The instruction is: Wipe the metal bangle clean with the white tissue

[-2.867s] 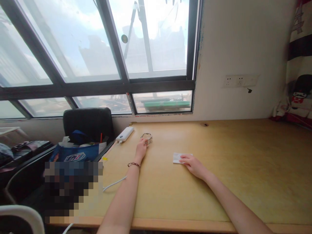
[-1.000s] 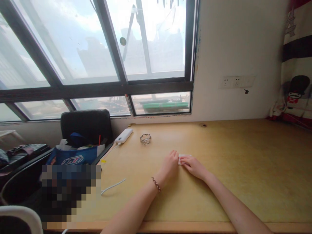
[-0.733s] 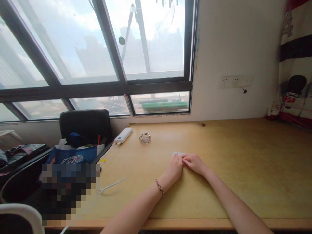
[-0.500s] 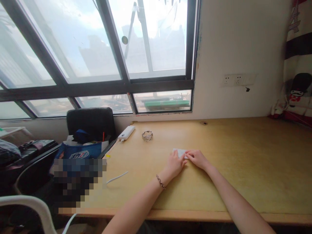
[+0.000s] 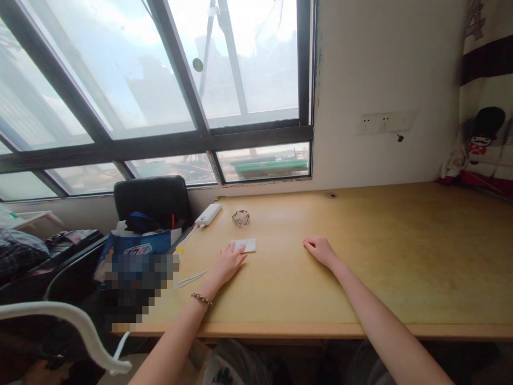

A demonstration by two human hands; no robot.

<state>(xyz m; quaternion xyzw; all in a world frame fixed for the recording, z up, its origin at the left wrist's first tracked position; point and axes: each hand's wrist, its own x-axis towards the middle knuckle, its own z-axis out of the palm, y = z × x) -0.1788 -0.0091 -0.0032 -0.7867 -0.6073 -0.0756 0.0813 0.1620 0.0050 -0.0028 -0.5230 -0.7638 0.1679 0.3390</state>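
Beyond the left edge of the surface (image 5: 401, 267), we are noting a black chair (image 5: 152, 195) with a blue bag (image 5: 136, 240) sitting on it. Along that edge, toward the far left corner, a white power bank (image 5: 209, 215) is lying with a plug in its near end. Closer to the near edge, a white cable (image 5: 193, 278) is reaching in toward the left wrist, which is wearing a beaded bracelet (image 5: 201, 299).

The left hand (image 5: 229, 263) is resting at the white packet (image 5: 250, 245): its fingers are spread, with the tips touching the packet's left part. The packet is lying flat toward the left edge, just on the near side of a silvery openwork ring (image 5: 241, 218), with bare surface showing between the two.

Change: compared with half a second ago, the packet is lying nearer the left edge, and the hands are no longer meeting over it. We are reading this as the left hand alone now controlling the packet, with the right one freed from it.

Further right, the right hand (image 5: 321, 251) is staying well apart from the packet. Its fingers are curling, thumb and forefinger tips pressed together; we are not managing to tell whether anything thin is sitting between them.
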